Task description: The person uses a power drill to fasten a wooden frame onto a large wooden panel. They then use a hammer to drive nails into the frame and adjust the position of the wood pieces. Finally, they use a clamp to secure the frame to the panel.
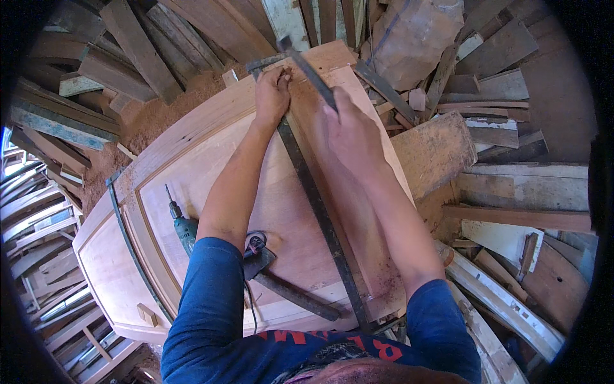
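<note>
A large panelled wooden door (256, 173) lies flat in front of me. My right hand (355, 128) is wrapped round the handle of a hammer (314, 80), its head raised over the door's far edge. Just left of the hammer, my left hand (273, 96) rests at that far edge with its fingers pinched together. What they hold, if anything, is too small to make out. Beneath that hand runs a long dark bar clamp (316, 205), lying across the door toward me.
A green power drill (185, 232) lies on the door beside my left forearm. Near it is a dark-headed tool with a wooden handle (297, 297). A second bar clamp (131, 240) crosses the door's left part. Sawdust (144, 125) and stacked boards (505, 173) surround the door.
</note>
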Motion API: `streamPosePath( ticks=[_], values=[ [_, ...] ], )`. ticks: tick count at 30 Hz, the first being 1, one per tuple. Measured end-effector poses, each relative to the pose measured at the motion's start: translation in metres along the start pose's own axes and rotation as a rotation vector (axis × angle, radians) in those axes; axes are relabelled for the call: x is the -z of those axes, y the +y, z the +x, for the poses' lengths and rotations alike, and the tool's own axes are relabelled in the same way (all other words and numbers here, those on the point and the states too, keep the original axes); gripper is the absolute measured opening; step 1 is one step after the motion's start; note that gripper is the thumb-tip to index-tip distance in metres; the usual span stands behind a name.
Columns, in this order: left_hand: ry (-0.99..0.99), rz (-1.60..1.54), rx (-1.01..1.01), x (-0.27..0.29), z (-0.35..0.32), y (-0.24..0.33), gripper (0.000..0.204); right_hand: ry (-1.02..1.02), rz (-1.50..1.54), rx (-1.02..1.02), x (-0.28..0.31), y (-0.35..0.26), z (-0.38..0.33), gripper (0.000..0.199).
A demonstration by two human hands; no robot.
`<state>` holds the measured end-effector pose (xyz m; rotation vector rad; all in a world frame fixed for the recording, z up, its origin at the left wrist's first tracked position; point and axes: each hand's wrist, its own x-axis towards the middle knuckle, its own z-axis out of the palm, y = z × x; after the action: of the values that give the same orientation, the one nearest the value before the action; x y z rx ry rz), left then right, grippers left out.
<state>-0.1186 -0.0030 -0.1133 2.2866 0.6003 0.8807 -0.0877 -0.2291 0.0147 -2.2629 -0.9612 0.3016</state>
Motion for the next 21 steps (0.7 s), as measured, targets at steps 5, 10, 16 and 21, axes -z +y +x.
streamPosePath(
  ticks=[5,10,16,21],
  values=[
    [0.051,-0.009,0.036,0.015,-0.008,0.005,0.040,-0.086,-0.056,-0.028,0.005,-0.011,0.016,0.036],
    [0.036,0.296,0.337,0.025,-0.078,0.051,0.077,0.381,0.234,0.280,0.031,-0.045,0.000,0.033],
    [-0.102,0.364,0.464,0.014,-0.135,0.084,0.080,-0.047,-0.123,-0.023,-0.026,0.012,0.010,0.027],
    [-0.089,0.361,0.471,0.020,-0.148,0.075,0.079,0.273,0.198,0.228,0.037,-0.069,0.015,0.026]
  ],
)
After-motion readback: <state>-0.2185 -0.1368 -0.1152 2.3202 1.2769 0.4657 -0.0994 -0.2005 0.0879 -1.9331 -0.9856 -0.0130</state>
